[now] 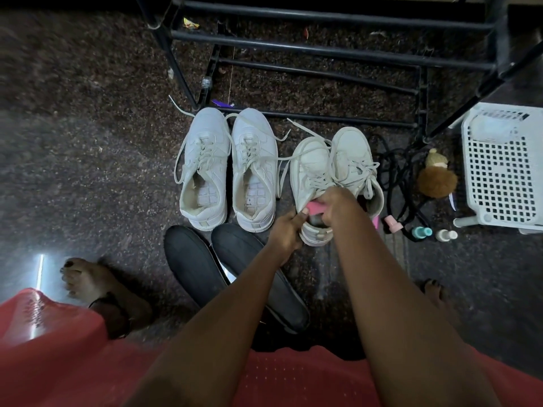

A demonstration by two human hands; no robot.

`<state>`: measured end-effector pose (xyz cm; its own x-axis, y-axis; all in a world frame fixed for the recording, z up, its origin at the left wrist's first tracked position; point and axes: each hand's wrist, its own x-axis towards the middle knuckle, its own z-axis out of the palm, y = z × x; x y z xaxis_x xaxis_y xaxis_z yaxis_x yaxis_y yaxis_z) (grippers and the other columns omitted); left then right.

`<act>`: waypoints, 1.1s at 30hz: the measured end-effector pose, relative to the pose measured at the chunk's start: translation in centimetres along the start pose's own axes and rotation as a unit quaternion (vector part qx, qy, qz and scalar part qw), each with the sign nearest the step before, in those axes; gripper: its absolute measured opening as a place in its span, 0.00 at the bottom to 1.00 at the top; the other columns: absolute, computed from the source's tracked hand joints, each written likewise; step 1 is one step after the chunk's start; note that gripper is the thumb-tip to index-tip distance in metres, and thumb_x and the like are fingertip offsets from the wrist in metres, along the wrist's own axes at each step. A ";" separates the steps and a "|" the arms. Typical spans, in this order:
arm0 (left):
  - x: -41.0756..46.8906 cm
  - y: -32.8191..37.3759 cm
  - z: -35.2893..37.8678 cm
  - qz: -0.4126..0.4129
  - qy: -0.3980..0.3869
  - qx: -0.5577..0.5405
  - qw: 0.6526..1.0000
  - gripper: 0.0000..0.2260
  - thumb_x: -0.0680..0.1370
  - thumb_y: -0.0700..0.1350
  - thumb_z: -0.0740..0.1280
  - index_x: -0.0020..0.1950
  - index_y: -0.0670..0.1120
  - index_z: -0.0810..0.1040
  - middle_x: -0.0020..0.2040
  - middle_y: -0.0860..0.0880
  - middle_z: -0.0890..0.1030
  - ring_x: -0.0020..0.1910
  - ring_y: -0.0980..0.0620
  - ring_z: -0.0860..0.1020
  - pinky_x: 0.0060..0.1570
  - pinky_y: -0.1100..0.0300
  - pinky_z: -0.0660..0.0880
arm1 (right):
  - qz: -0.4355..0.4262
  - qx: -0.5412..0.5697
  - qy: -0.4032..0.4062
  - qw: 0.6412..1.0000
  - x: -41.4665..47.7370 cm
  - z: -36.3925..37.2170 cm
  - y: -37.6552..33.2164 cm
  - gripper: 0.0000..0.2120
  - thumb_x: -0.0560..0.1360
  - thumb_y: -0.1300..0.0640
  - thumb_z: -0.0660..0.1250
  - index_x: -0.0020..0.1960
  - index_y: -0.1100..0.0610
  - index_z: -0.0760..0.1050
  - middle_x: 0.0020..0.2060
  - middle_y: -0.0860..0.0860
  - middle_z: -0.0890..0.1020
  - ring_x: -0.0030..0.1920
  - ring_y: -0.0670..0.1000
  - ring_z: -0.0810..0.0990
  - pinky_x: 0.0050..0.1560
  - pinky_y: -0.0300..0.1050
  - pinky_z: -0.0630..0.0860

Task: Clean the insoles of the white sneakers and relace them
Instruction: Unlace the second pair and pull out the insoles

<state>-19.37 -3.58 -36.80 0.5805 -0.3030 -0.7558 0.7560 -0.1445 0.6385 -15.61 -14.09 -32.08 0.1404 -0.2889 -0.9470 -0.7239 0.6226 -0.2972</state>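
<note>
As the person bends over the dark speckled floor, a black metal shoe rack fills the top of the view, and a white perforated basket stands at the right edge. Closer in, two black insoles lie side by side on the floor, out of the shoes, the right one partly hidden under the left forearm. Just beyond them sits the left pair of white sneakers, toes to the rack, laces loose, a pale grid pattern showing inside each.

Beside that pair, the second pair of white sneakers leans together, and here's the action. The left hand has its grip closed round the heel of the nearer shoe, thumb on the collar. The right hand has its grip curled on a pink pad, held at that shoe's opening.

To the right, a tangle of black cord lies by a brown plush toy. In front of them three small bottles lie on the floor: a pink-capped bottle, a teal bottle and a white bottle.
</note>
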 end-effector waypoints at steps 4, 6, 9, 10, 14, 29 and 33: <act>1.1 -0.5 0.2 0.025 0.037 0.049 0.998 0.12 0.74 0.51 0.65 0.48 0.43 0.77 0.42 0.40 0.79 0.42 0.45 0.78 0.46 0.51 0.74 | 0.062 0.126 -0.075 0.987 -0.6 -1.4 -1.1 0.16 0.82 0.62 0.50 0.46 0.68 0.73 0.59 0.59 0.77 0.61 0.54 0.76 0.57 0.43 0.77; 2.2 -1.1 0.5 0.035 0.071 0.103 0.992 0.18 0.69 0.53 0.62 0.50 0.43 0.77 0.49 0.36 0.81 0.50 0.37 0.79 0.52 0.42 0.76 | 0.058 0.154 -0.068 0.984 -1.0 -1.7 -1.2 0.15 0.82 0.61 0.52 0.45 0.67 0.73 0.60 0.60 0.77 0.60 0.56 0.76 0.53 0.47 0.78; 1.4 -0.2 1.4 0.047 0.105 0.193 0.974 0.18 0.69 0.49 0.59 0.54 0.40 0.76 0.50 0.35 0.80 0.50 0.35 0.79 0.50 0.42 0.77 | 0.012 0.118 -0.050 0.992 -1.1 -1.9 -0.9 0.14 0.82 0.64 0.51 0.61 0.64 0.72 0.59 0.62 0.76 0.55 0.60 0.77 0.47 0.50 0.79; 1.1 0.2 1.7 0.050 0.110 0.209 0.970 0.16 0.72 0.46 0.60 0.54 0.39 0.75 0.50 0.35 0.80 0.49 0.36 0.79 0.50 0.43 0.77 | -0.012 0.060 -0.043 0.997 -1.2 -1.7 -0.6 0.14 0.82 0.66 0.50 0.63 0.64 0.70 0.57 0.63 0.76 0.53 0.61 0.78 0.48 0.50 0.79; 0.6 0.9 2.2 0.055 0.129 0.235 0.962 0.10 0.76 0.38 0.57 0.54 0.36 0.73 0.52 0.37 0.79 0.50 0.38 0.78 0.48 0.51 0.76 | -0.222 -0.429 0.087 0.871 -1.0 -0.9 1.9 0.14 0.80 0.63 0.55 0.60 0.68 0.73 0.56 0.61 0.78 0.57 0.59 0.77 0.57 0.48 0.74; 1.1 0.4 1.3 0.061 0.102 0.263 0.957 0.08 0.76 0.38 0.58 0.51 0.38 0.74 0.47 0.36 0.81 0.47 0.38 0.80 0.46 0.47 0.78 | -0.236 -0.308 0.053 0.920 0.5 0.2 3.2 0.25 0.76 0.65 0.59 0.70 0.68 0.53 0.69 0.63 0.65 0.67 0.61 0.68 0.56 0.47 0.69; 1.1 0.1 1.4 0.059 0.095 0.263 0.958 0.08 0.75 0.37 0.59 0.52 0.38 0.73 0.48 0.37 0.81 0.49 0.39 0.79 0.47 0.49 0.78 | -0.235 -0.366 0.048 0.899 0.9 0.0 3.2 0.25 0.79 0.61 0.56 0.72 0.66 0.50 0.70 0.62 0.65 0.66 0.61 0.68 0.47 0.45 0.65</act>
<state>-19.03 -5.22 -37.40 0.7344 -0.1764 -0.6554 0.4536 -0.5908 0.6673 -17.83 -12.39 -33.88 0.5126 -0.4788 -0.7127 -0.8559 -0.2192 -0.4684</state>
